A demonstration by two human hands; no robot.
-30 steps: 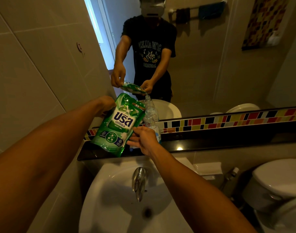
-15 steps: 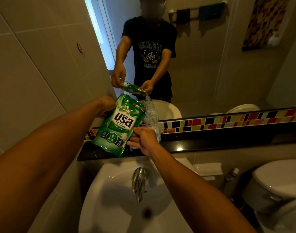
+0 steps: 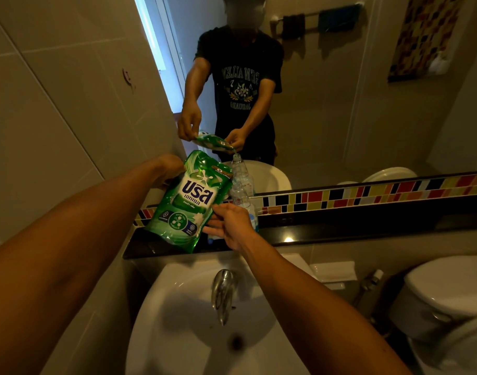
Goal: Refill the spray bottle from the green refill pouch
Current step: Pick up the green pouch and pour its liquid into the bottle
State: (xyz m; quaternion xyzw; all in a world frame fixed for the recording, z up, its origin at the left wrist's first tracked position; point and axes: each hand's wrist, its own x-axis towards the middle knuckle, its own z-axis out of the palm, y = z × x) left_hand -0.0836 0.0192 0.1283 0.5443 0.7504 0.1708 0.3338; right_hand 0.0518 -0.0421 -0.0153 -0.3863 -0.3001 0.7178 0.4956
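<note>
A green refill pouch [image 3: 190,201] with white lettering hangs tilted over the dark ledge, its upper right corner against the mouth of a clear spray bottle [image 3: 242,197]. The bottle stands uncapped on the ledge by the mirror. My left hand [image 3: 168,169] grips the pouch's top left corner from behind. My right hand [image 3: 230,226] holds the pouch's lower right edge, thumb on the front, and covers the lower part of the bottle. The mirror shows a thin stream running from the pouch's corner into the bottle's neck.
A black ledge [image 3: 340,231] runs below the mirror with a coloured tile strip [image 3: 367,193]. Beneath my arms are a white basin [image 3: 177,334] and a chrome tap [image 3: 222,296]. A toilet [image 3: 448,288] stands at the right, a tiled wall [image 3: 56,117] at the left.
Almost nothing has moved. Both hands keep the pouch in the same tilted pose against the bottle's mouth.
</note>
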